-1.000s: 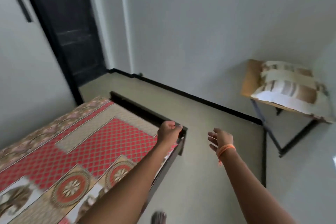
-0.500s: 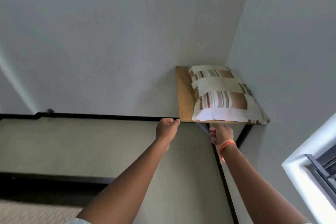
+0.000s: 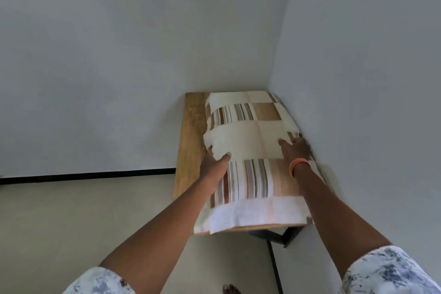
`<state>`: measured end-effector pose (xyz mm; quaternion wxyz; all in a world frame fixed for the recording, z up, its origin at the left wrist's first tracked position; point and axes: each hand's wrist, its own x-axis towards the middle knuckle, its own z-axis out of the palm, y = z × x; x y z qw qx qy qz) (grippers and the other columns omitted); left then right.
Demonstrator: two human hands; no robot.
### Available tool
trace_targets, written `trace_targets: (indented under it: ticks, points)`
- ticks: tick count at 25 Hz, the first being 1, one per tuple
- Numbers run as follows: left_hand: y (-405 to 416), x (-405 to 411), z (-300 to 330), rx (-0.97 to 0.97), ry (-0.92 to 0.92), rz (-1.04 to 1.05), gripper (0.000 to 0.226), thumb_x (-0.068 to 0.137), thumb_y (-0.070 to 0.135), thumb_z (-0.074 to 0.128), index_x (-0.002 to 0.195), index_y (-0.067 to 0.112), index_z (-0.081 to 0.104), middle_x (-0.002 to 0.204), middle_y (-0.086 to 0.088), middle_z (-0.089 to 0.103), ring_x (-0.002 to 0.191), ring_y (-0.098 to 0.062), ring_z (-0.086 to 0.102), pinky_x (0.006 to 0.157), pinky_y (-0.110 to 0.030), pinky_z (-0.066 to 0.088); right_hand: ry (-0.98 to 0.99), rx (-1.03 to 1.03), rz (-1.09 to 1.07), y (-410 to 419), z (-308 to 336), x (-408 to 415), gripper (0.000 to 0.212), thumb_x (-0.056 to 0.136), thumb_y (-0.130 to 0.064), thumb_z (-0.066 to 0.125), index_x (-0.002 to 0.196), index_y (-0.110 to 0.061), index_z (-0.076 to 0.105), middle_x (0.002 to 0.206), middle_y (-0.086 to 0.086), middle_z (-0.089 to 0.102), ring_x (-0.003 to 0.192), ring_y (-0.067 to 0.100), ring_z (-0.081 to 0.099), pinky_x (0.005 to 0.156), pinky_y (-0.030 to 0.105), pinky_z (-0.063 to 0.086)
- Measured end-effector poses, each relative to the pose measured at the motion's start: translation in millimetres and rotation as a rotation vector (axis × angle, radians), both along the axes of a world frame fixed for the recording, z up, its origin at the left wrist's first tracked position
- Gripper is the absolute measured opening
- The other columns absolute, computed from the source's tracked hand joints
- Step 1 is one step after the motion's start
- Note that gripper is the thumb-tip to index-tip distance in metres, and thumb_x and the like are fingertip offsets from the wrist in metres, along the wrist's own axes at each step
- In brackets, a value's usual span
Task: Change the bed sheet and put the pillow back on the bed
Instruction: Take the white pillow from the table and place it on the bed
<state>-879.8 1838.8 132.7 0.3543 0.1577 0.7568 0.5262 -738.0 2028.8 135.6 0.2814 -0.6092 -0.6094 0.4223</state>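
At centre frame, a cream-and-brown striped fabric pillow (image 3: 253, 150) on a wooden table (image 3: 191, 141) is gripped at its sides by the left hand (image 3: 212, 167) and right hand (image 3: 294, 150).

Striped cloth pillow (image 3: 253, 148) — soft, matt — on a grained wooden table (image 3: 191, 141).

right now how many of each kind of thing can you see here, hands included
pillow: 1
wooden table: 1
hands: 2, left hand and right hand, both on the pillow
orange wristband: 1
bare foot: 1
total: 6
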Motion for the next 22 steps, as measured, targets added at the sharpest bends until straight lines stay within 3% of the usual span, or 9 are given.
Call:
trace_targets:
  ticks: [3,6,9,12,16,18,22]
  points:
    - [71.3,-26.3,-30.6,-0.120,0.004,-0.023,0.106,0.068,0.071,0.064,0.151,0.016,0.027,0.150,-0.005,0.042,0.133,-0.027,0.046,0.109,-0.042,0.042,-0.148,-0.049,0.062,74.4,-17.1,-14.5,0.076,0.083,-0.052,0.065,0.140,-0.009,0.041,0.142,0.017,0.045,0.128,0.037,0.047,0.107,0.047,0.040]
    - [110.7,-42.4,-63.2,-0.261,0.007,0.000,0.122,0.057,0.081,0.061,0.152,0.018,0.018,0.149,-0.010,0.038,0.132,-0.033,0.043,0.107,-0.049,0.043,-0.233,-0.121,0.097,118.1,-39.8,-22.9,0.082,0.083,-0.060,0.060,0.144,-0.011,0.033,0.144,0.017,0.041,0.129,0.039,0.045,0.105,0.051,0.041]
    - [124.1,-53.5,-88.5,-0.281,-0.051,0.073,0.136,0.040,0.092,0.064,0.150,0.023,0.023,0.145,-0.007,0.045,0.129,-0.032,0.048,0.105,-0.048,0.045,-0.192,-0.118,0.115,134.9,-55.6,-28.0,0.095,0.072,-0.073,0.062,0.142,-0.013,0.039,0.139,0.012,0.051,0.122,0.035,0.053,0.101,0.050,0.046]
    - [127.4,-58.1,-76.7,-0.223,-0.092,0.125,0.120,0.042,0.083,0.077,0.138,0.019,0.044,0.128,-0.002,0.060,0.113,-0.024,0.060,0.092,-0.039,0.053,-0.203,-0.112,0.083,142.6,-66.8,-33.8,0.105,0.058,-0.082,0.061,0.138,-0.017,0.044,0.133,0.008,0.057,0.116,0.033,0.058,0.096,0.051,0.049]
    - [115.2,-70.1,-52.4,-0.129,-0.177,0.198,0.078,0.056,0.045,0.092,0.121,0.015,0.060,0.108,-0.002,0.068,0.094,-0.020,0.066,0.074,-0.032,0.056,-0.110,-0.109,0.050,122.7,-57.1,-57.5,0.091,0.068,-0.067,0.071,0.139,-0.019,0.041,0.132,0.010,0.058,0.116,0.034,0.058,0.098,0.045,0.046]
    - [100.9,-82.3,-37.9,-0.103,-0.144,0.245,0.068,0.058,0.032,0.093,0.115,0.011,0.063,0.104,-0.005,0.069,0.091,-0.023,0.068,0.074,-0.035,0.058,-0.068,-0.097,0.055,103.7,-54.5,-73.0,0.086,0.070,-0.063,0.072,0.138,-0.019,0.044,0.128,0.009,0.061,0.114,0.034,0.059,0.097,0.044,0.046]
    - [26.1,-106.8,-10.6,-0.080,-0.062,0.367,0.071,0.047,0.027,0.093,0.110,0.009,0.065,0.104,-0.007,0.070,0.093,-0.027,0.067,0.082,-0.045,0.059,0.122,-0.153,0.139,35.6,-51.1,-110.6,0.081,0.070,-0.055,0.077,0.136,-0.018,0.047,0.126,0.004,0.061,0.113,0.030,0.060,0.096,0.042,0.048]
